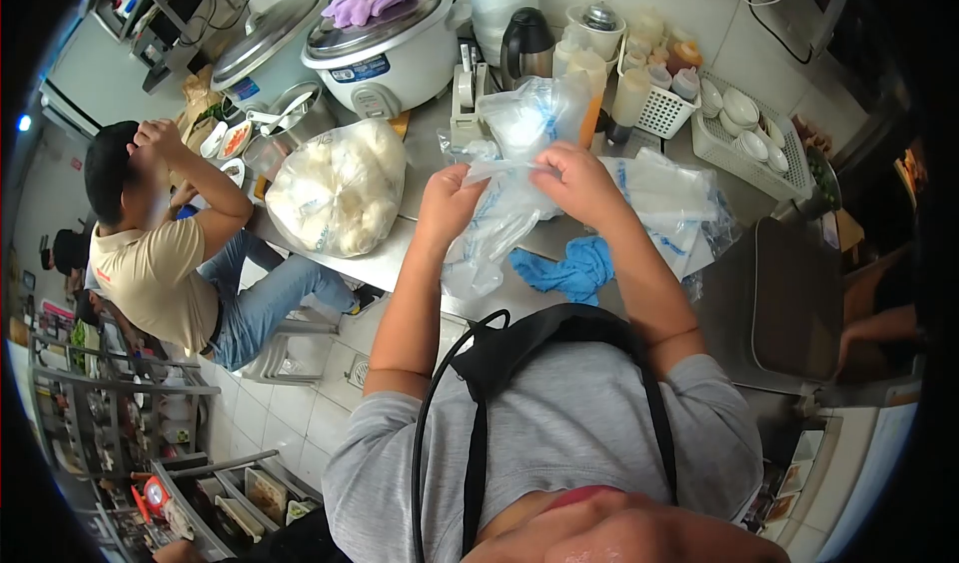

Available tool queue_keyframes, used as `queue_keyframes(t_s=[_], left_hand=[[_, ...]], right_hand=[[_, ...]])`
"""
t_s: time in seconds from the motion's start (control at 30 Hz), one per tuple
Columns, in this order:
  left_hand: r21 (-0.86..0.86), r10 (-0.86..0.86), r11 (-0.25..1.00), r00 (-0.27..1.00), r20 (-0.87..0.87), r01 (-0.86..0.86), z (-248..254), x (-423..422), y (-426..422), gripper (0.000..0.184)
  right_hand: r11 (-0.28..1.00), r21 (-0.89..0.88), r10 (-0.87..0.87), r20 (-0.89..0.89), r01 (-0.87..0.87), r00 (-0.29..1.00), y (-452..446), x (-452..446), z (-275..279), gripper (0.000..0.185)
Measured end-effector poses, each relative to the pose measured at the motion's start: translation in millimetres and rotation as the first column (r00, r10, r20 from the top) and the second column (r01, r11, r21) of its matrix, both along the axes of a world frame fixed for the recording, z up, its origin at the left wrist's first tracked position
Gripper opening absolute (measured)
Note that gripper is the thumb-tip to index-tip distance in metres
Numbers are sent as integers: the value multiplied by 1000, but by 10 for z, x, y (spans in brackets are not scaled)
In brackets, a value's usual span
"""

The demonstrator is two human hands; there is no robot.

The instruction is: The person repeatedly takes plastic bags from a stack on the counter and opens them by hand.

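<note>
Both my hands pinch the twisted neck of a clear plastic bag [534, 118] with blue print, above the metal counter. My left hand [455, 198] grips the left end of the twist, and my right hand [579, 185] holds its right end. The bag's full part lies beyond my hands; what is in it is hard to make out. Loose plastic [484, 248] hangs below the twist. A large filled bag of pale round pieces [342, 188] sits to the left. Near my right forearm lies a crumpled blue cloth [569, 268], with flat plastic bags [664, 198] beside it.
Two large cookers [380, 58] stand at the back, one with a purple cloth [372, 0]. Sauce bottles [631, 93], a black-lidded flask [527, 48] and a bowl basket [749, 138] line the wall. A person [165, 253] sits at the left.
</note>
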State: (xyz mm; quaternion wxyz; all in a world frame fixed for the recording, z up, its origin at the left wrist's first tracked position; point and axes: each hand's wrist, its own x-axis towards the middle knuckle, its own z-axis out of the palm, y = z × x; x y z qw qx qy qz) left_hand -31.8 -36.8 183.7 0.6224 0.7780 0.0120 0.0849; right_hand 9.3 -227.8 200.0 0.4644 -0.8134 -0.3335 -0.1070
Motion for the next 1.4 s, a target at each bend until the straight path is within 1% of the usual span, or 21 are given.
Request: queue_keyframes(t_s=[0.07, 0.17, 0.2, 0.27, 0.3, 0.37, 0.4, 0.5, 0.6, 0.63, 0.7, 0.73, 0.87, 0.9, 0.97, 1.07, 1.13, 1.17, 1.27, 1.33, 1.4], left_hand=[[-114, -5, 993, 999, -33, 1, -20, 17, 29, 14], [86, 207, 971, 962, 176, -225, -182, 103, 132, 17], [198, 240, 919, 883, 404, -340, -142, 73, 121, 22], [308, 150, 743, 596, 789, -594, 49, -37, 22, 30], [339, 111, 836, 738, 666, -431, 98, -140, -74, 28], [482, 0, 807, 817, 577, -340, 127, -195, -251, 27], [546, -48, 785, 850, 525, -293, 115, -212, -320, 26], [434, -36, 878, 877, 480, -202, -74, -121, -410, 20], [48, -88, 996, 957, 276, 78, -184, -37, -343, 16], [124, -50, 992, 937, 346, 7, -201, -4, -292, 16], [-26, -21, 999, 961, 276, 29, -218, 41, -172, 17], [-101, -12, 994, 971, 239, 37, -212, 45, -123, 18], [-21, -17, 999, 957, 291, 24, -181, 26, -67, 21], [-77, 30, 997, 957, 290, -7, -190, 40, -39, 20], [-192, 123, 979, 953, 276, -71, -228, 65, 57, 19], [-405, 296, 906, 870, 395, -125, -171, 47, 238, 18], [-422, 325, 903, 766, 555, -77, 30, -8, 195, 18], [-428, 339, 902, 701, 627, -54, 133, -48, 172, 18], [-316, -46, 923, 878, 477, 219, 226, -214, 76, 13], [-154, -176, 967, 970, 169, 203, 295, -241, -166, 10], [59, -180, 984, 955, 237, 171, 132, -123, -325, 11]], right_hand=[[999, -48, -18, -346, 1, 938, 1, 58, -65, 22], [996, -5, -81, -296, 84, 952, 57, 83, -221, 26], [993, 85, -51, -334, 84, 941, 65, 110, -312, 25], [958, 266, 12, -395, 102, 918, 66, 177, -448, 22], [914, 392, 66, -391, 101, 918, 109, 161, -440, 20], [785, 611, 172, -367, 97, 914, 227, 56, -434, 17], [810, 581, 181, -381, 82, 906, 231, 6, -438, 14], [888, 458, 155, -383, 41, 911, 220, -102, -458, 11], [853, 522, 308, -453, -31, 837, 142, -115, -435, 10], [835, 550, 327, -474, -15, 818, 138, -144, -404, 9], [798, 602, 366, -509, 18, 779, 132, -194, -330, 10], [831, 556, 323, -516, 23, 794, 120, -177, -333, 10], [902, 428, 189, -510, 57, 839, 24, -71, -374, 13], [909, 411, 168, -504, 64, 847, 4, -51, -373, 13], [846, 525, 199, -466, 89, 862, -32, -24, -363, 12], [733, 665, 247, -457, 144, 854, -44, -10, -325, 10], [707, 689, 237, -446, 162, 863, -62, 7, -325, 10], [723, 673, 208, -430, 158, 879, -88, 30, -354, 11], [797, 592, 135, -363, 116, 922, -66, 7, -315, 17], [854, 516, 103, -289, 64, 952, -5, -54, -310, 21], [905, 426, 83, -183, 3, 980, 76, -135, -337, 26]])
